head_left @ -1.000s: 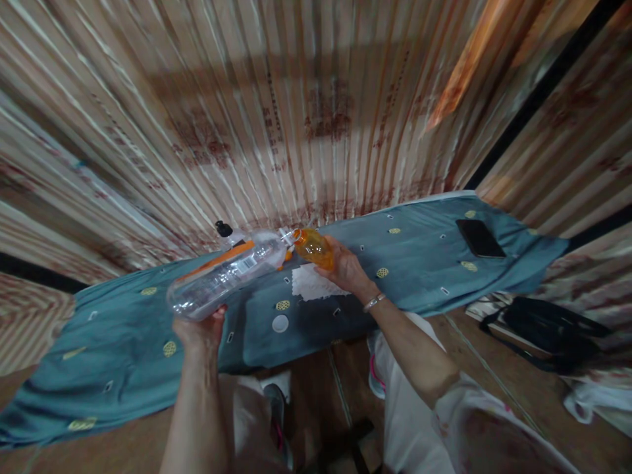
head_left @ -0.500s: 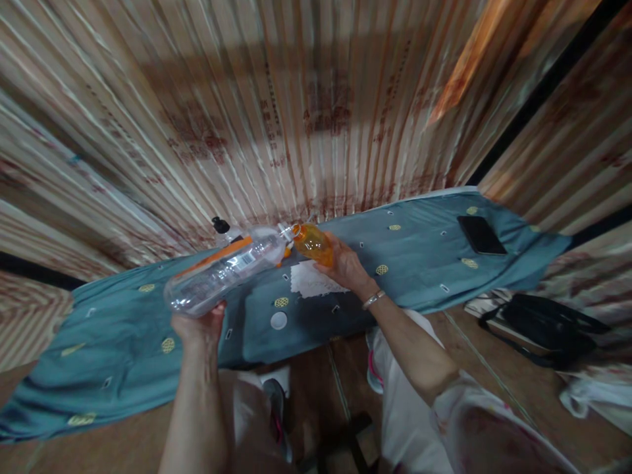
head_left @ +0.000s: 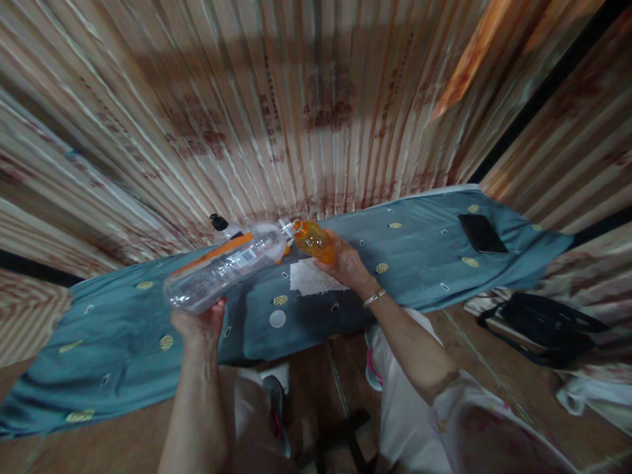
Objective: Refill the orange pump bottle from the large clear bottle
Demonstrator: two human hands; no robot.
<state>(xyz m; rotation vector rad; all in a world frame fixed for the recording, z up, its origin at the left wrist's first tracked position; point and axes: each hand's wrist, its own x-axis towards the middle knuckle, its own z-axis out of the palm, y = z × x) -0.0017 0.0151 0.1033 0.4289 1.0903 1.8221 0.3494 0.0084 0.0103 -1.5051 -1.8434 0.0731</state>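
The left hand point(head_left: 200, 321) is closed around the base of a large clear bottle point(head_left: 224, 267), which lies tipped nearly flat, its long axis running from near-left up to far-right. Its neck meets the mouth of a small orange bottle point(head_left: 312, 239), gripped by the right hand point(head_left: 345, 263) and tilted toward it. Both are held above the table point(head_left: 419, 263) with its blue cloth, over a white napkin point(head_left: 311, 280). A white cap point(head_left: 277, 318) lies nearer; a dark phone point(head_left: 482, 233) rests far right.
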